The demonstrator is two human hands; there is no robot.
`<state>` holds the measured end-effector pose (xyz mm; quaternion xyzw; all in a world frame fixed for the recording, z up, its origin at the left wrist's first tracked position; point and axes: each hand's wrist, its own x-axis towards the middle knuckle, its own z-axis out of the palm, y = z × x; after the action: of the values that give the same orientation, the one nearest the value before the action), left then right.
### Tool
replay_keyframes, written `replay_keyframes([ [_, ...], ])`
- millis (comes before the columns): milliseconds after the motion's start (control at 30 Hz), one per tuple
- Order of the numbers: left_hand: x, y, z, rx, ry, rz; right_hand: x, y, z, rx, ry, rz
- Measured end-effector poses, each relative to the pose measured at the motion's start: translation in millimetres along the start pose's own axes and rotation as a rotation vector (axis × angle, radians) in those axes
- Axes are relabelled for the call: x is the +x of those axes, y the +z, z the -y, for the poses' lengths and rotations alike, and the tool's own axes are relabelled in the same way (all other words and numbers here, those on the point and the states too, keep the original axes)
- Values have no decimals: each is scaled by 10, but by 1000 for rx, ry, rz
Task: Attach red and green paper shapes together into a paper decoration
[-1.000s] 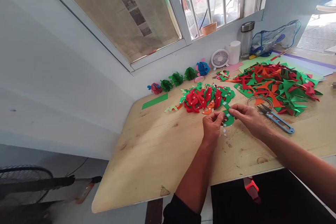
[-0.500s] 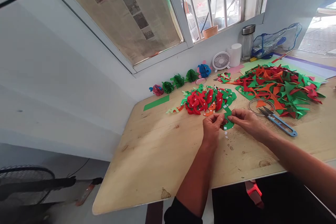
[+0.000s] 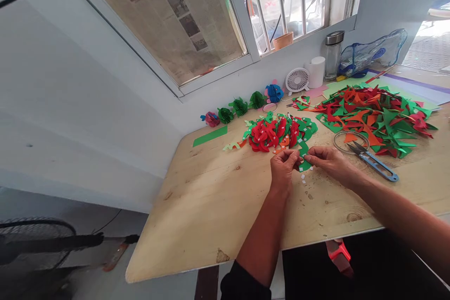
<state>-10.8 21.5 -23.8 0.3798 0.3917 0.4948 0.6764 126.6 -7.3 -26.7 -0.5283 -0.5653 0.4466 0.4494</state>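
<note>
Between my two hands is a curved green paper cutout [image 3: 304, 165] with small white squares on it. My left hand [image 3: 284, 165] pinches its left edge between thumb and fingers. On the right side, the fingertips of my right hand [image 3: 325, 158] are closed at the cutout's edge; whether they also hold a small white square is too small to make out. A few small white squares [image 3: 303, 179] lie on the wooden table [image 3: 204, 206] just below. Beyond my hands sits a pile of red and green paper cutouts [image 3: 269, 135], many bearing white squares.
Blue thread snips [image 3: 378, 165] and a roll of tape [image 3: 346, 137] lie right of my hands, before a heap of paper scraps [image 3: 379, 117]. Along the wall stand folded paper figures [image 3: 240, 107], a small white fan [image 3: 297, 79] and a glass bottle [image 3: 333, 56]. A green strip [image 3: 210, 136] lies left.
The view has shifted slightly. Both hands stay at the green cutout, and my right fingertips have moved a little along its edge. A white square now shows near them.
</note>
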Motion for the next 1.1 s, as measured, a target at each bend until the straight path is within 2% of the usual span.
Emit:
replay_keyframes([
  [167,22,-58,-12,20,-95,100,-12,3,38,22,27,-22],
  [300,33,-97,2,156,-139,219,-18,1,72,53,-2,-118],
  [400,30,-103,9,210,-141,257,-25,0,106,85,9,-182],
  [600,-3,-54,-12,197,-84,209,-25,0,146,101,17,-234],
  [767,-21,-16,-19,205,-15,153,-28,4,159,66,13,-228],
  [933,-29,-3,2,255,19,158,-26,5,150,-4,-22,-231],
  [1100,-41,2,8,292,44,183,-25,-4,111,17,-40,-224],
])
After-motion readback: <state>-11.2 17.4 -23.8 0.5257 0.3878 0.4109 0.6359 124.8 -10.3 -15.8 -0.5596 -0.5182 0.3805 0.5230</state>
